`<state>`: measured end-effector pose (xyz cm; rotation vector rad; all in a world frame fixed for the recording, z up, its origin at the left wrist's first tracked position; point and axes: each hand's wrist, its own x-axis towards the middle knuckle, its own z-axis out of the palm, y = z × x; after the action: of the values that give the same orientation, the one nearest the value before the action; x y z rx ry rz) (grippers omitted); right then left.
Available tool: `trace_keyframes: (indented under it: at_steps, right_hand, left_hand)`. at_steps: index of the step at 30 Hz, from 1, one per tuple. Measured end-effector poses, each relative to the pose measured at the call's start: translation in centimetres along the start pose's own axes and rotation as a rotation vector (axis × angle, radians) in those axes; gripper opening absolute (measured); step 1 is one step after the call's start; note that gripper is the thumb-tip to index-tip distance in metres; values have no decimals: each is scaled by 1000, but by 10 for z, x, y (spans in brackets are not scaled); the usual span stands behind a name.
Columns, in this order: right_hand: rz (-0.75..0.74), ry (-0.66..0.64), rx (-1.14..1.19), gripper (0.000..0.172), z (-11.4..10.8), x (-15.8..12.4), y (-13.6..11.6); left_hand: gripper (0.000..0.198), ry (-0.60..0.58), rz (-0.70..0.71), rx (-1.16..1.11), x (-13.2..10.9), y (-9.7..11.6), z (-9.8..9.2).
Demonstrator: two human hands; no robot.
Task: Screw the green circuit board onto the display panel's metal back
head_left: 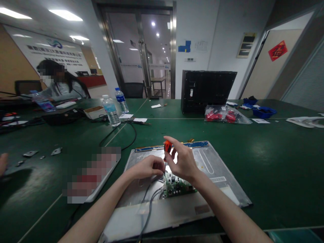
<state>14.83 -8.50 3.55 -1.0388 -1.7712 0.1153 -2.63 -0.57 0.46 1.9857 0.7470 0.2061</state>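
My right hand grips a screwdriver with a red and black handle, held upright. Its thin shaft points down to the upper left corner of a green circuit board. Beside the tip, my left hand has its fingers curled together near the same corner; whether they pinch anything is hidden. The board lies on the metal back of a flat display panel, which has a blue strip board along its far edge. Grey cables run from the board's left side toward me.
A black monitor housing stands at the back, with a plastic bag of red parts before it. Water bottles, a black cable and small metal brackets lie left. Another person sits far left; someone's hand shows at the left edge.
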Motion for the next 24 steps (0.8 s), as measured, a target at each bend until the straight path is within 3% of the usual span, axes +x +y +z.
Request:
trace_keyframes:
  at_steps: [12,19,24]
  right_hand:
    - [-9,48,-79,34,1,2,2]
    - [14,22,-31,43,2,1,0]
    - [19,62,-55,38,4,1,4]
  left_hand:
    - [12,0,-14,18,-1,4,1]
    - [15,-5,-3,-21,0,1,0]
    - [13,6,2,40,-2,8,0]
